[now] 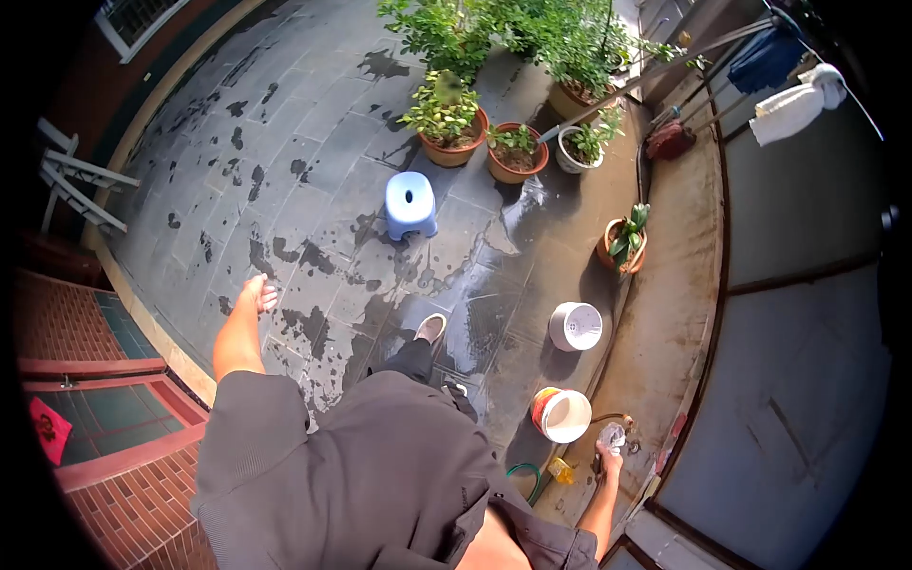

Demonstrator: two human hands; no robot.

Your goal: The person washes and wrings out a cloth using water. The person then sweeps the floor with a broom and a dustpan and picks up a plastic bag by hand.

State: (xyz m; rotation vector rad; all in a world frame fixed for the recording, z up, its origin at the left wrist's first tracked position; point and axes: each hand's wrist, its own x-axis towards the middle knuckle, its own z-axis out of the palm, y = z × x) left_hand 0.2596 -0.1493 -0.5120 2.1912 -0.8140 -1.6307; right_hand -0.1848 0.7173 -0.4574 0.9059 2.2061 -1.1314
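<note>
Nr rnd plastic bucket (pixel 542 414) | R hand (pixel 609 460): closed on pale shiny item (pixel 613 436) | L hand (pixel 260 294): half-open, empty, abv tiles (pixel 318 204)

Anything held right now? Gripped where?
Left hand: nothing visible. Right hand is at a whitish object; too small to tell if or where it's held.

Grey tiled floor (pixel 313 190), dark wet patches scattered, shinier wet area toward the right. On it: blue stool (pixel 410 204), upright; two orange pots (pixel 454 150) with plants, side by side; white pot (pixel 576 160) with plant, just beside them; white bucket (pixel 576 327), upright; red-and-white bucket (pixel 561 415), upright, open top. Bucket contents can't be made out.
</note>
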